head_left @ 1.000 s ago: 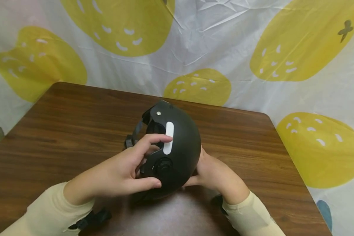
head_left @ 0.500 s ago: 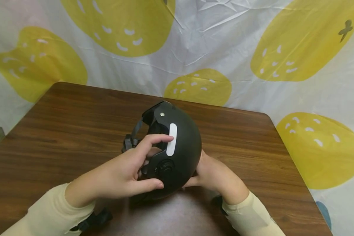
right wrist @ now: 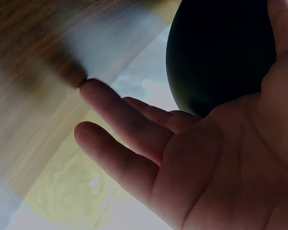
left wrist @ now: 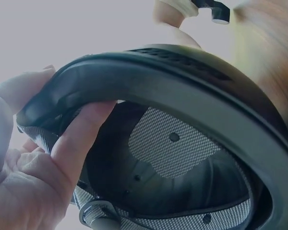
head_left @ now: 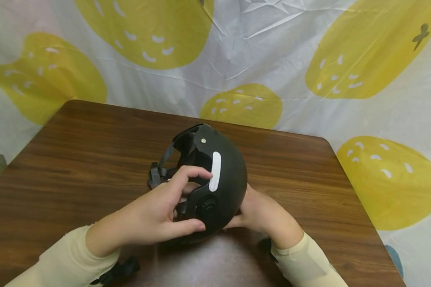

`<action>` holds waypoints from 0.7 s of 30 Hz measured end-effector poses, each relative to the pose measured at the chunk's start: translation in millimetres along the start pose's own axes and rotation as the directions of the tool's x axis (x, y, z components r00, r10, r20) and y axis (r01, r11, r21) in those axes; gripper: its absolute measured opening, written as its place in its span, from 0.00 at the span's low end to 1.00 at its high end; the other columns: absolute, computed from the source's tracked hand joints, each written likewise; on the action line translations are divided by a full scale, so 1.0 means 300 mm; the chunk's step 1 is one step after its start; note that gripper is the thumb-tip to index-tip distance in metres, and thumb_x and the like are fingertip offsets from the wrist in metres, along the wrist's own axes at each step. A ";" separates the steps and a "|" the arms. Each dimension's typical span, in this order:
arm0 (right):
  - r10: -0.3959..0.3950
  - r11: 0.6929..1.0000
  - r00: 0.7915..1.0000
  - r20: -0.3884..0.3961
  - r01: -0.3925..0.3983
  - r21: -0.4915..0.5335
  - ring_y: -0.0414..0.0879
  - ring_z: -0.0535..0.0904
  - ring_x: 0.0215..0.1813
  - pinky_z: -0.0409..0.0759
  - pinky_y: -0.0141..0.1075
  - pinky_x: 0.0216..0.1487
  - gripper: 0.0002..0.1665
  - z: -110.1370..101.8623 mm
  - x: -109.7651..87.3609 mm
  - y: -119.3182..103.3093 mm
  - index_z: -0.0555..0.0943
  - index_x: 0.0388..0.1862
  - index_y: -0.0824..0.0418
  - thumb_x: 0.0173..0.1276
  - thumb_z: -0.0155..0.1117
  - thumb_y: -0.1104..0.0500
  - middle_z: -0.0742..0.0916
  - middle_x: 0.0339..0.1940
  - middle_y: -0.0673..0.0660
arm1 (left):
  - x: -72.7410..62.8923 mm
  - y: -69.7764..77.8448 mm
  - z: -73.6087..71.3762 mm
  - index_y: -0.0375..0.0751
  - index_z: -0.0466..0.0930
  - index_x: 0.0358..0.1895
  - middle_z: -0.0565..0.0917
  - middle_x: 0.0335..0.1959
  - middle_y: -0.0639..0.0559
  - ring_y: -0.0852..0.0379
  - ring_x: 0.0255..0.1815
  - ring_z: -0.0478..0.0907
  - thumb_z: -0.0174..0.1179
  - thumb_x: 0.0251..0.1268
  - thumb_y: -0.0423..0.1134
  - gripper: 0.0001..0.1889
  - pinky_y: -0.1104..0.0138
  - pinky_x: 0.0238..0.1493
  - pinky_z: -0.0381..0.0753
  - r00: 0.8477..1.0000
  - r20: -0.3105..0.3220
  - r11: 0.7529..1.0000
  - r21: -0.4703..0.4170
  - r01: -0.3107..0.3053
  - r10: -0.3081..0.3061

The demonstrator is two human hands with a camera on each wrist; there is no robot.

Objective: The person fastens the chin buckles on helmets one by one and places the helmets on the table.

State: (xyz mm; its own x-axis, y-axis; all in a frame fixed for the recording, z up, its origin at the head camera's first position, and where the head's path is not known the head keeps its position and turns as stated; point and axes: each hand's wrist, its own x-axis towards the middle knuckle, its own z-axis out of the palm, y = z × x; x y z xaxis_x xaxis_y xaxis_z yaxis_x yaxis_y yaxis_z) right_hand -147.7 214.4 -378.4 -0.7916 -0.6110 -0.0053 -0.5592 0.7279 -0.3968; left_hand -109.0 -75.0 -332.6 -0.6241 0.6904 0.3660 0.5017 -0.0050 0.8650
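Note:
A black helmet (head_left: pixel 233 171) is tilted on its side over the table, its opening facing left in the head view. A white strip (head_left: pixel 215 171) and a round black fitting sit on its shell. My left hand (head_left: pixel 158 215) grips the helmet's edge, thumb outside by the fitting and some fingers reaching inside. In the left wrist view, a finger of that hand lies against the inner rim, near the grey mesh padding (left wrist: pixel 168 143). Partly hidden behind the shell, my right hand (head_left: pixel 260 211) supports the helmet with its palm; its fingers look extended in the right wrist view.
A dark buckled strap (head_left: pixel 159 173) hangs from the helmet's left side. The brown wood-grain table (head_left: pixel 93 147) reaches back to a white curtain (head_left: pixel 291 48) with yellow fruit shapes. Dark bands show at both sleeves.
The helmet has turned slightly, so the white strip and fitting have shifted right and down a little. My left hand has moved right with it. The right hand stays about where it was.

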 end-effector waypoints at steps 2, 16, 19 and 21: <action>0.026 0.999 1.000 0.003 -0.026 -0.021 0.56 0.81 0.62 0.82 0.51 0.58 0.70 -0.002 -0.002 0.000 0.60 0.81 0.66 0.51 0.89 0.38 0.71 0.74 0.67 | 0.001 0.002 0.006 0.45 0.56 0.74 0.86 0.57 0.42 0.54 0.56 0.86 0.74 0.68 0.30 0.40 0.61 0.41 0.89 1.000 -0.010 1.000 -0.010 0.012 -0.012; 0.126 0.990 0.989 -0.082 -0.131 -0.059 0.56 0.85 0.59 0.85 0.51 0.52 0.80 -0.035 -0.007 -0.015 0.54 0.84 0.61 0.42 0.92 0.36 0.73 0.76 0.62 | 0.009 0.008 0.022 0.42 0.57 0.73 0.86 0.61 0.38 0.51 0.55 0.88 0.74 0.65 0.25 0.41 0.59 0.41 0.90 0.991 -0.105 0.992 -0.102 0.068 -0.078; 0.051 0.999 0.991 -0.124 -0.050 0.014 0.55 0.79 0.67 0.81 0.51 0.62 0.86 -0.051 -0.007 -0.012 0.50 0.87 0.57 0.38 0.96 0.39 0.70 0.79 0.62 | 0.008 0.007 0.022 0.42 0.58 0.73 0.86 0.60 0.40 0.51 0.54 0.88 0.74 0.64 0.25 0.41 0.59 0.40 0.90 0.988 -0.125 0.992 -0.103 0.074 -0.087; 0.015 0.998 0.989 -0.144 -0.006 0.066 0.53 0.75 0.72 0.77 0.50 0.68 0.92 -0.060 -0.004 -0.010 0.44 0.89 0.53 0.34 0.97 0.40 0.67 0.82 0.60 | 0.008 0.007 0.022 0.42 0.58 0.73 0.86 0.60 0.40 0.51 0.54 0.88 0.75 0.64 0.25 0.41 0.59 0.40 0.90 0.987 -0.131 0.991 -0.108 0.080 -0.094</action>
State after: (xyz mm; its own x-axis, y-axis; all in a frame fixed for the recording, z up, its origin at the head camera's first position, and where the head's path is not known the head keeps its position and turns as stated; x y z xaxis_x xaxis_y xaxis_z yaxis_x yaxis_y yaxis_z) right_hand -149.6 218.5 -360.7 -0.8274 -0.5485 0.1209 -0.5369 0.7093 -0.4567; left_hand -105.6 -68.6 -332.2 -0.7415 0.5873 0.3244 0.3821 -0.0278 0.9237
